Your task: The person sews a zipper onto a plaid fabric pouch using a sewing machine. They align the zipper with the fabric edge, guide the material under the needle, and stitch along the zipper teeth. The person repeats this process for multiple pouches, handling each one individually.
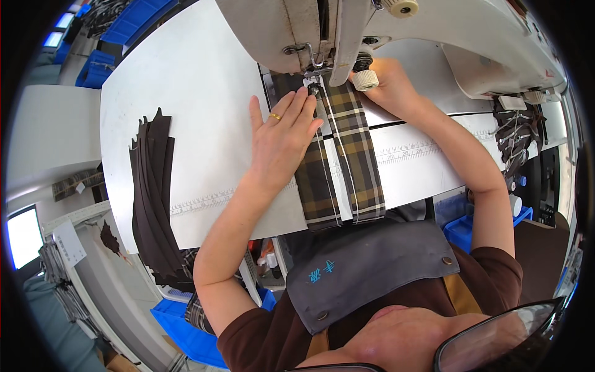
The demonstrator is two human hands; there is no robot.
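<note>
Presses plaid fabric (365,168) beneath left hand (279,142), with little finger splayed, apparently to steady it beside presser foot (314,91) at the fingertips; cannot tell grip of right hand (389,88) behind thread-tension knob (365,80)

Matt plaid cloth (367,177), smooth tabletop (204,124), glossy sewing machine (427,25), ridged plastic-looking knob (365,80)

brightly lit, edges bowed, corners black
</note>
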